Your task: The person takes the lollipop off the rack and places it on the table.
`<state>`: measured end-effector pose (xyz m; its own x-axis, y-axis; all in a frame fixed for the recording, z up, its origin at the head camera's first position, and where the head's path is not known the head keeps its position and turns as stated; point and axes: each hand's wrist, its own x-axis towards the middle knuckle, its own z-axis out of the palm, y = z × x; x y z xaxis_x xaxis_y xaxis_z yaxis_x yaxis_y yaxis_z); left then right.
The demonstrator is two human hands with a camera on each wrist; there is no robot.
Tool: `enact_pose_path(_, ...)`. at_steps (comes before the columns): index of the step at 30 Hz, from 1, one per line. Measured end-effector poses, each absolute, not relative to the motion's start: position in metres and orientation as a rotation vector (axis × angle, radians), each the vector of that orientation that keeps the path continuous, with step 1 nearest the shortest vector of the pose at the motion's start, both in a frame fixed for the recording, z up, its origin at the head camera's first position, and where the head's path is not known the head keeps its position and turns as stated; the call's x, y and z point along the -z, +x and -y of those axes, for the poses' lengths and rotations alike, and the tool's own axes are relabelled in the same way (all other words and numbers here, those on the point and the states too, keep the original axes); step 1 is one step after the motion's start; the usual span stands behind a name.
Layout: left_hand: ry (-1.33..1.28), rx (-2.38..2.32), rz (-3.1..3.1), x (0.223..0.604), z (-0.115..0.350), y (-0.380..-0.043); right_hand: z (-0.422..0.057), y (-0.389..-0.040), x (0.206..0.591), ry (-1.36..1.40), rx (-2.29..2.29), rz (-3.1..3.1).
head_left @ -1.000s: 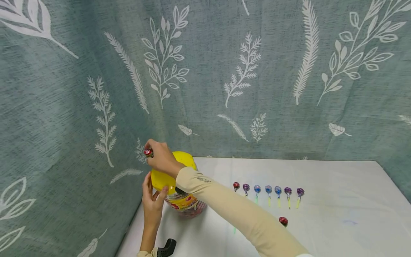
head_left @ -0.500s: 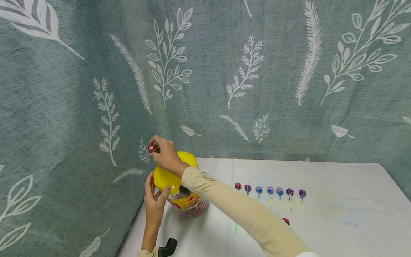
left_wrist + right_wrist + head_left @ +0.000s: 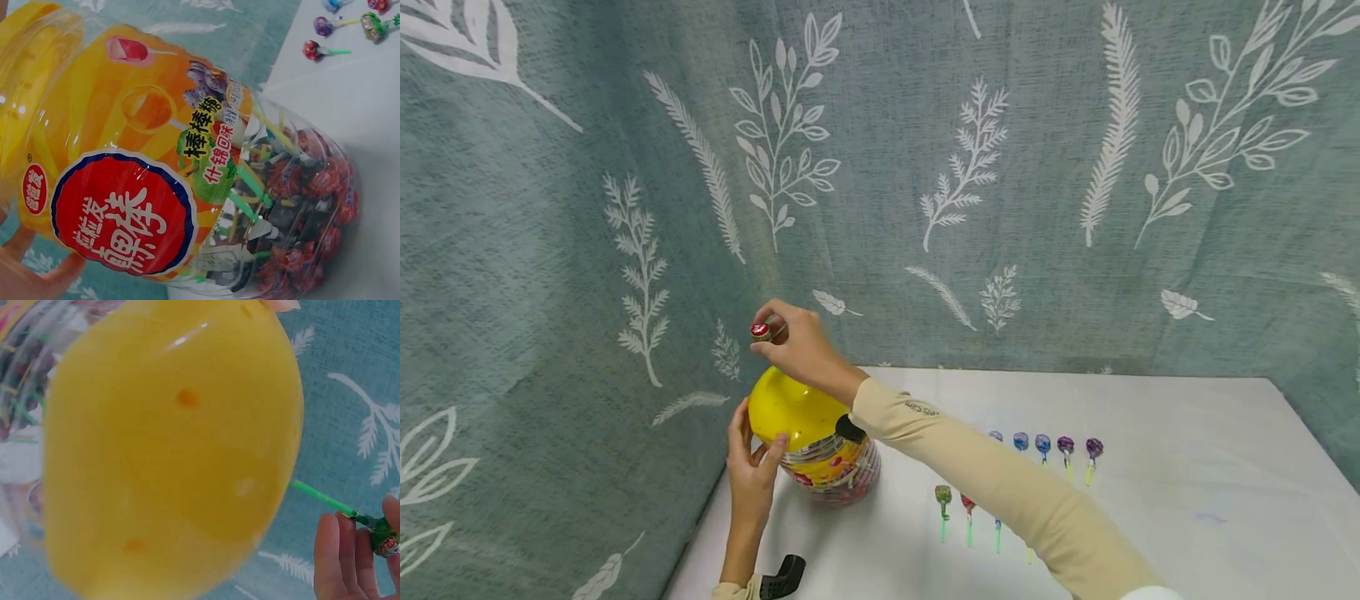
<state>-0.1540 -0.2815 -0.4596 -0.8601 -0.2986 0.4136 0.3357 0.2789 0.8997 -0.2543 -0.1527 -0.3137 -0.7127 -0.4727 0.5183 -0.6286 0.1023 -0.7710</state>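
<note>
My left hand [image 3: 751, 475] holds a big clear jar [image 3: 144, 125] at its yellow lid [image 3: 793, 408], thumb on the near side and fingers round the far side. The jar has a yellow and red label, and wrapped lollipops show through its lower part. Above the lid, my right hand [image 3: 805, 337] pinches a lollipop [image 3: 761, 332] with a red and green wrapper between thumb and fingers. In the right wrist view the green stick of this lollipop [image 3: 382, 537] points toward the lid, which fills much of that view.
Right of the jar, a row of lollipops, ending in a purple lollipop [image 3: 1094, 448], lies on the white table [image 3: 1210, 450]. A nearer row starts with a green lollipop [image 3: 943, 495]; my right sleeve [image 3: 992, 475] hides part of both rows. A leaf-patterned curtain [image 3: 880, 183] stands behind and left.
My right hand has risen with the lollipop, uncovering more of the lid. Its sleeve now covers the left end of the back row and reveals lollipops in the nearer row. The left hand keeps its hold.
</note>
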Motion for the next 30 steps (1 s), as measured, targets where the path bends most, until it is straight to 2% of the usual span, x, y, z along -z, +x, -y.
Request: enact_pose_path(30, 0.034, 1.656, 2.033, 0.456, 0.278, -0.153, 0.043, -0.227, 0.324, 1.039, -1.700, 2.318)
